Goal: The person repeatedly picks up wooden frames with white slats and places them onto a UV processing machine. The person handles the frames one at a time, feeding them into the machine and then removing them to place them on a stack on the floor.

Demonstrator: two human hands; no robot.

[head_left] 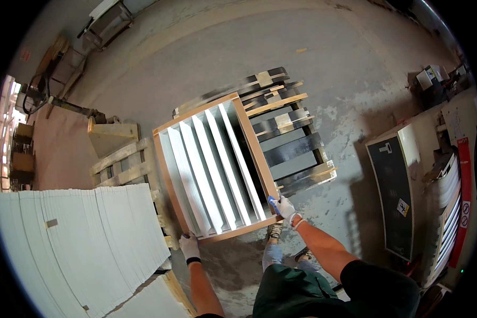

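An open-topped cardboard box [259,159] stands before me, partly over a pallet. Several long white panels [206,143] stand on edge inside it in spaced rows, with a dark gap along the right side. My left hand [189,247], in a pale glove, is closed at the box's near left corner, its fingertips partly hidden. At the near right corner my gloved right hand [286,209] closes over the rim. A small blue thing [273,201] shows at its fingers; I cannot tell its kind.
A dark wooden pallet [291,151] extends right of and beyond the box. Large stacks of white sheets [79,228] fill the near left, beside a pale pallet [123,169]. A machine with a dark panel [391,196] stands at right. A pallet-jack-like handle [71,106] is at far left.
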